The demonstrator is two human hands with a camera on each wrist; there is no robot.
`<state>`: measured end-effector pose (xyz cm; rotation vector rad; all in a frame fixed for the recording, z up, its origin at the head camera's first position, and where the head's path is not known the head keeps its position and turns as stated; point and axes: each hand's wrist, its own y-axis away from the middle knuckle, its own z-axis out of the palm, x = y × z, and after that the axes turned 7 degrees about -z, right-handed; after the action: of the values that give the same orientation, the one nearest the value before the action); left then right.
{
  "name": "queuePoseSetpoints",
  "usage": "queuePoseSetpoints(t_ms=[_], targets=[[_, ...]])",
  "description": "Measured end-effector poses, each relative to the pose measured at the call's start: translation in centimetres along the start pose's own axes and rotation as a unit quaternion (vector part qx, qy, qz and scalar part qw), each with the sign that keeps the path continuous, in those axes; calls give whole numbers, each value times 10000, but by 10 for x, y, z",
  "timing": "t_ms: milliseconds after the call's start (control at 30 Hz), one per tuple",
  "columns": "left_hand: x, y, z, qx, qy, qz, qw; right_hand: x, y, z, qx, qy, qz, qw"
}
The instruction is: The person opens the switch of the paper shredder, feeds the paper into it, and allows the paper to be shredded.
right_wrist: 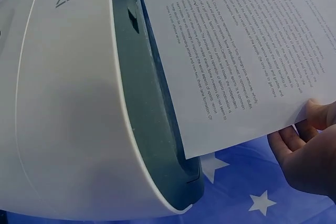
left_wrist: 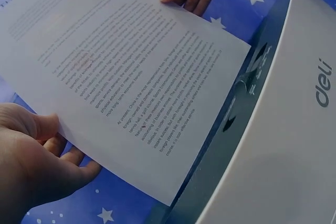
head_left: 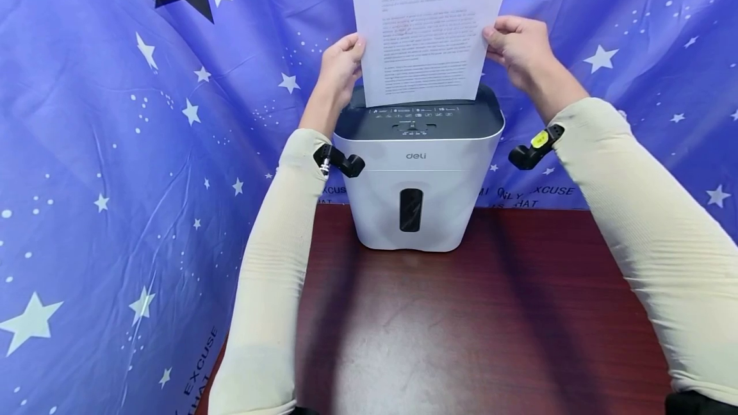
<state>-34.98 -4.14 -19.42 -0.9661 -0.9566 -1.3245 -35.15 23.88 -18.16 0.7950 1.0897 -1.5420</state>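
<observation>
A printed sheet of paper [head_left: 429, 37] stands upright over the dark top of a white deli paper shredder [head_left: 412, 191]. Its lower edge lies at the feed slot; whether it has entered the slot I cannot tell. My left hand [head_left: 341, 69] pinches the sheet's left edge between thumb and fingers. On the opposite edge, my right hand [head_left: 524, 50] pinches it about as high up. Both wrist views show the paper [left_wrist: 126, 77] held flat, with its text facing me. The sheet's upper end runs out of the head view.
The shredder stands at the back of a dark red wooden table [head_left: 426, 319]. A blue curtain with stars [head_left: 144, 165] hangs behind and to the left. Small black cameras [head_left: 340, 160] are strapped on both sleeved wrists.
</observation>
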Motion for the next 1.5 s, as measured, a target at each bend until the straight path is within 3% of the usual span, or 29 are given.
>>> queuePoseSetpoints(t_ms=[500, 667, 800, 1067, 1500], targets=[[0, -1, -8, -27, 7, -142, 9999, -5, 0, -2, 33, 854, 563, 9947], [0, 0, -4, 73, -71, -289, 9995, -3, -1, -5, 26, 785, 718, 9943], [0, 2, 0, 181, -100, -313, 9993, 0, 0, -6, -23, 578, 617, 9964], [-4, 1, 6, 147, -52, 107, 9998, 2, 3, -6, 109, 207, 311, 9992], [-11, -3, 1, -79, 102, 291, 9995, 4, 1, -8, 48, 405, 141, 9991]])
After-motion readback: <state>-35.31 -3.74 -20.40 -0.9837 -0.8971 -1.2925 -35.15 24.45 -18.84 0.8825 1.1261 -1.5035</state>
